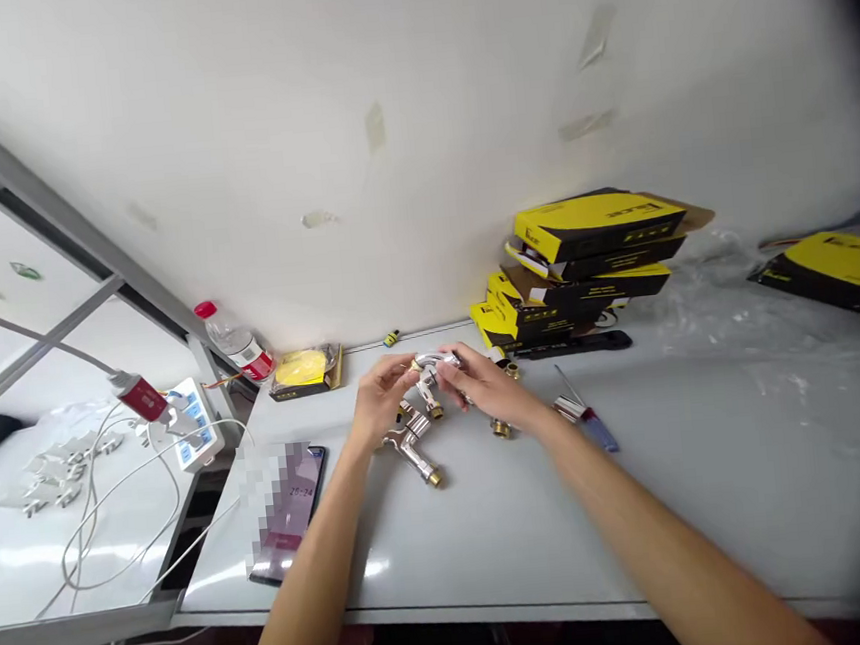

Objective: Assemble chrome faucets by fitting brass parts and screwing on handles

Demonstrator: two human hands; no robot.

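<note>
Both of my hands are raised over the middle of the table around a curved chrome pipe piece (435, 359). My left hand (382, 397) grips its left end between thumb and fingers. At the other end, my right hand (478, 378) has its fingers closed round the chrome piece. Just below my left hand, a chrome faucet (414, 446) with a brass threaded end lies on the table. Another chrome part with a brass end (432, 400) shows between the hands. Brass fittings (500, 427) sit beside my right hand, which partly hides them.
Yellow-and-black boxes (592, 283) are stacked at the back right, near clear plastic wrap (754, 334). A screwdriver (597, 428) lies right of my hands. Left are a phone (290, 515), a bottle (241, 349) and a power strip (196, 428) with cables.
</note>
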